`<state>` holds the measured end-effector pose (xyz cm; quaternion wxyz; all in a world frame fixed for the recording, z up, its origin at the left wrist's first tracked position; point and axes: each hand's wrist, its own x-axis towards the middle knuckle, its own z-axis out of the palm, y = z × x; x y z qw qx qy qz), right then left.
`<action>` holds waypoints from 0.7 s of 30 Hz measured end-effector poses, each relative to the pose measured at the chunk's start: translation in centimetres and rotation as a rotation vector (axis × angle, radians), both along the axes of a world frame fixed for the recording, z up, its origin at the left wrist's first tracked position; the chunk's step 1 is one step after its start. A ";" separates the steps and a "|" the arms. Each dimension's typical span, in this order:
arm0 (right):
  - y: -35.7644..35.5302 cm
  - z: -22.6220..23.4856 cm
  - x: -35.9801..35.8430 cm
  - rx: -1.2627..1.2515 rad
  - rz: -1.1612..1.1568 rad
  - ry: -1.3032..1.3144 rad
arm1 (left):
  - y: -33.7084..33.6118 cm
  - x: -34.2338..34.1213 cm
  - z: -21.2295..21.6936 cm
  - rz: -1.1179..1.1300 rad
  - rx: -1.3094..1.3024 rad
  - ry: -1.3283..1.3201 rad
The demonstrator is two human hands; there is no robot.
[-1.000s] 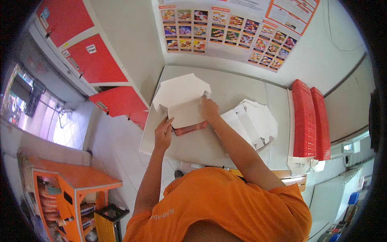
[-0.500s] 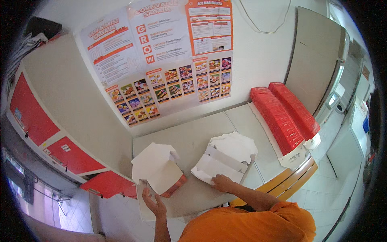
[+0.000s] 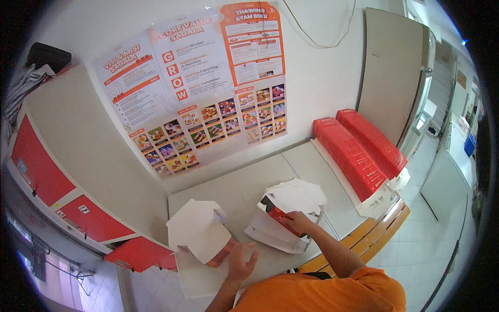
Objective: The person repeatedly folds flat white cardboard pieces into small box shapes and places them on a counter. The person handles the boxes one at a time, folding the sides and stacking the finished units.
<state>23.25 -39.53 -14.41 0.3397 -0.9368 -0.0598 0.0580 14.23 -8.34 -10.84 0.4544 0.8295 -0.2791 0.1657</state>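
Note:
My right hand [image 3: 298, 222] has its fingers closed at the raised panel of a folding cardboard box blank [image 3: 278, 212]. The panel's red and black printed outer side shows, and more white blanks [image 3: 299, 192] lie beneath and beyond it. My left hand [image 3: 242, 263] holds nothing, its thumb and fingers apart, near the front edge of the table. Just left of that hand sits another stack of white cardboard blanks [image 3: 195, 229], with a red printed side showing at its near right.
The pale table [image 3: 236, 195] stands against a wall with posters [image 3: 192, 78]. Two long rows of nested red cartons [image 3: 358, 156] lie at the right on cardboard. A slatted wooden bench [image 3: 369, 236] is at the table's right front. Red-door lockers [image 3: 93, 213] stand at the left.
My right hand has lifted a blank's near panel up and away from me, turning its printed side into view. My left hand has moved right, from beside the left stack toward the middle.

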 end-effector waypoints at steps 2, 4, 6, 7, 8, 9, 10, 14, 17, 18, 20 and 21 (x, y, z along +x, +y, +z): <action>0.1 3.4 -1.2 -0.142 -0.020 -0.173 | -1.2 0.6 1.2 0.125 -0.053 -0.009; 0.3 9.8 -3.5 -0.176 0.231 -0.165 | -1.7 1.4 4.2 0.242 0.061 -0.123; -0.1 16.1 -5.6 -0.181 0.440 -0.142 | -2.1 2.2 7.1 0.242 0.280 -0.183; -0.4 18.9 -6.4 -0.165 0.525 -0.128 | -2.1 2.5 8.1 0.192 0.358 -0.138; -0.6 21.0 -7.1 -0.148 0.613 -0.120 | -1.4 2.6 8.7 0.050 0.364 0.049; 0.1 22.9 -7.9 -0.209 0.401 -0.385 | -1.1 2.8 9.3 -0.099 0.357 0.234; 1.4 24.5 -8.4 -0.262 0.184 -0.649 | -1.2 2.8 10.3 -0.071 0.358 0.366; 3.2 22.9 -9.4 -0.092 0.350 -0.686 | -3.1 2.4 11.8 -0.045 -0.338 0.659; 5.9 19.8 -9.8 0.053 0.569 -0.729 | -4.3 3.0 12.4 0.003 -0.847 0.611; 6.5 18.7 -9.9 0.080 0.564 -0.789 | -4.8 2.6 14.6 0.004 -0.962 0.695; 7.1 16.2 -9.3 0.203 0.409 -0.849 | -5.2 2.4 16.8 -0.017 -1.134 0.833; 7.3 15.6 -9.2 0.262 0.326 -0.874 | -5.4 2.6 17.2 -0.044 -1.187 0.891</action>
